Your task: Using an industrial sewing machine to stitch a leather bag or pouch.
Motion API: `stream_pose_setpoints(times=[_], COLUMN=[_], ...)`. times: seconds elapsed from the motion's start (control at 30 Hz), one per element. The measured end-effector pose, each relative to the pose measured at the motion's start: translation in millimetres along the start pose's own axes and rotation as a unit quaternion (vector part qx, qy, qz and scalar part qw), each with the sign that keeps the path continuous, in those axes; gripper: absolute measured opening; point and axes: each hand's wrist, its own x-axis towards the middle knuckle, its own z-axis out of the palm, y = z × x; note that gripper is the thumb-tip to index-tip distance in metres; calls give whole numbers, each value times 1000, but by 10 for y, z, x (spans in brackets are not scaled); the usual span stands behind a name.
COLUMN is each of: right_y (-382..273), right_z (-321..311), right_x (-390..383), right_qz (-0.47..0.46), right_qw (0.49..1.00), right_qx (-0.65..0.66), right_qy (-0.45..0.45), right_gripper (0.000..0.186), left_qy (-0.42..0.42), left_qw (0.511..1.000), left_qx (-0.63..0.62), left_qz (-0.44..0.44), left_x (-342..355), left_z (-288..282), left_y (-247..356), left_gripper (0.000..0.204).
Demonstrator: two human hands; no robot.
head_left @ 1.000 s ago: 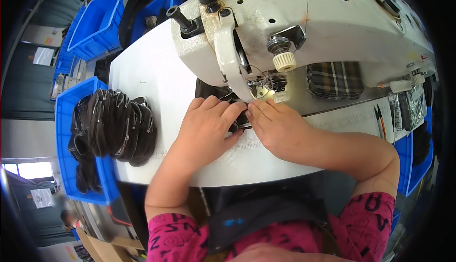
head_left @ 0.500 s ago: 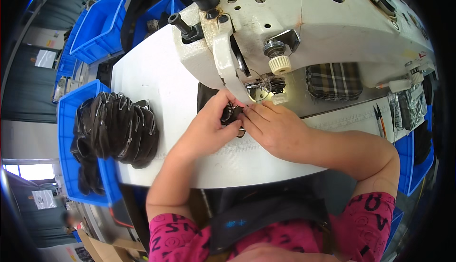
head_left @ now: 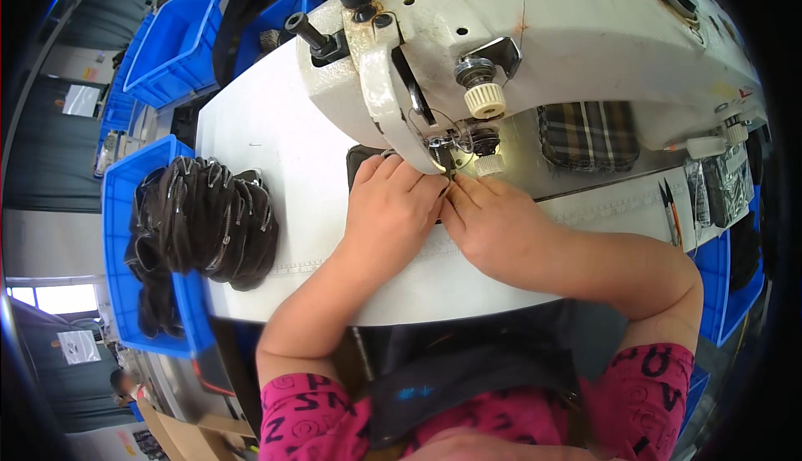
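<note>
The white surface point(head_left: 292, 101) is overhung by a sewing machine point(head_left: 585, 51), and the room's left is lined with dark curtains point(head_left: 42, 143). Near the machine's front end, dark fabric point(head_left: 357, 160) is gripped by the left hand point(head_left: 393, 202) and right hand point(head_left: 493, 214), fingers bunched. Dark zippered pieces point(head_left: 217, 223) are heaped over a blue bin point(head_left: 117, 235).

Curtains point(head_left: 50, 147) hang left; a blue bin point(head_left: 171, 78) stands nearer

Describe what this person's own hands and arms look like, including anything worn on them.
The left hand and right hand are ungloved, and no watch or bracelet shows. The left sleeve and right sleeve are short, bright pink with black printed lettering, ending above the elbows.
</note>
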Motion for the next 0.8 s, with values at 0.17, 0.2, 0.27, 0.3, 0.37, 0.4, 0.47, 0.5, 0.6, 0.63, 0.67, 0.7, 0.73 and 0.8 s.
stream_pose_setpoints(times=[0.17, 0.2, 0.27, 0.3, 0.37, 0.4, 0.47, 0.5, 0.6, 0.63, 0.67, 0.7, 0.73, 0.8], right_y=[-73, -72, -79, -67, -45, -46, -40, -34, -19, -19, -19, -24, -30, -27], right_z=[18, 40, 92, 117, 158, 162, 170, 166, 131, 125, 117, 103, 89, 87], right_x=[-38, -30, -12, -10, 0, 0, 6, 10, 26, 29, 30, 32, 35, 34], right_qz=[-87, -88, -117, -118, -117, -119, -119, -121, -133, -129, -125, -125, -124, -123], right_qw=[987, 987, 983, 983, 987, 987, 985, 985, 980, 980, 980, 980, 981, 983], right_qx=[-135, -134, -132, -131, -94, -92, -93, -93, -126, -129, -132, -131, -129, -126], right_qy=[-3, -5, 45, 43, 63, 61, 78, 77, 82, 83, 84, 84, 72, 59], right_gripper=[38, 38, 32, 32, 25, 25, 20, 20, 23, 24, 25, 25, 25, 26], left_qy=[-84, -84, -103, -103, -92, -91, -78, -77, -77, -74, -71, -72, -80, -89], left_qw=[981, 981, 980, 980, 979, 979, 981, 981, 986, 985, 983, 983, 982, 981], left_qx=[-151, -153, -143, -145, -162, -163, -163, -163, -141, -153, -165, -165, -165, -165], left_qz=[-89, -91, -87, -89, -80, -82, -66, -68, -49, -40, -30, -31, -36, -42], left_x=[-75, -78, -92, -98, -110, -114, -112, -116, -108, -90, -80, -75, -69, -66], left_z=[-10, -16, -20, -9, 6, 10, 22, 33, 60, 69, 74, 65, 52, 50], left_y=[-33, -36, -39, -46, -70, -78, -93, -93, -99, -117, -127, -125, -126, -139], left_gripper=[23, 23, 24, 24, 23, 23, 23, 23, 22, 22, 21, 21, 21, 20])
